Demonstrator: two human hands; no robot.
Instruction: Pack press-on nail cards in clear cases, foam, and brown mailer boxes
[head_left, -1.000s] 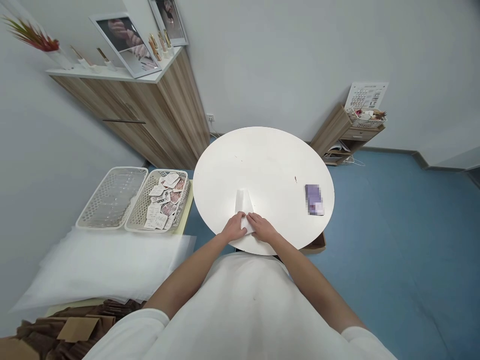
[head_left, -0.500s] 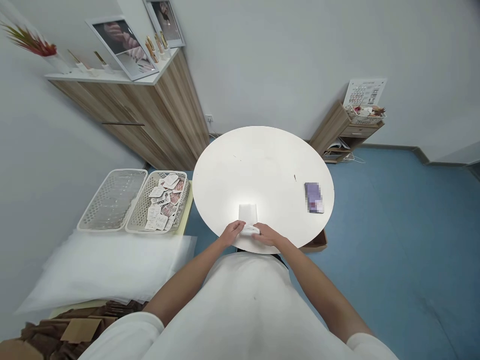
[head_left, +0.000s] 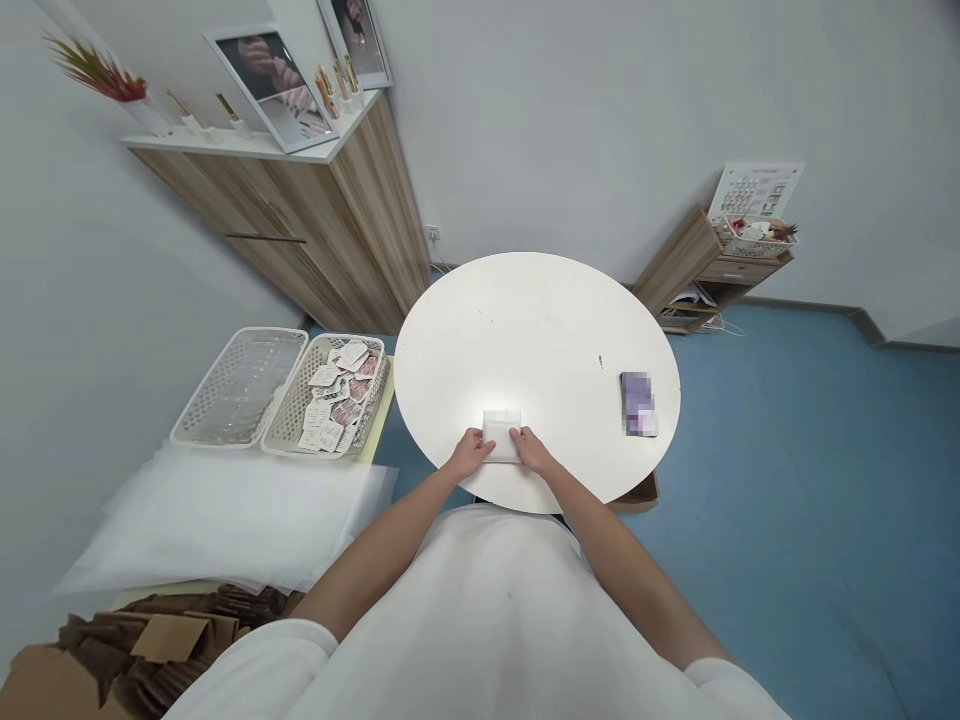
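A small white wrapped packet (head_left: 502, 425), roughly square, lies at the near side of the round white table (head_left: 525, 310). Its wrap looks like soft foam or plastic sheet; what is inside cannot be made out. My left hand (head_left: 469, 453) grips the packet's left edge, thumb on top. At the right edge my right hand (head_left: 532, 449) holds it the same way, with the thumb pressed on its upper face.
A purple, blurred item (head_left: 637, 404) lies at the table's right. Left of the table stand a basket of cards (head_left: 274, 440) and a basket of clear packs (head_left: 180, 430), with white foam sheets (head_left: 247, 520) in front. A wooden cabinet (head_left: 375, 220) stands behind.
The packet's near part, raised and folded between my fingers before, now lies flat as a compact square. Both hands moved slightly away from my body to its sides. The camera view shifted a little.
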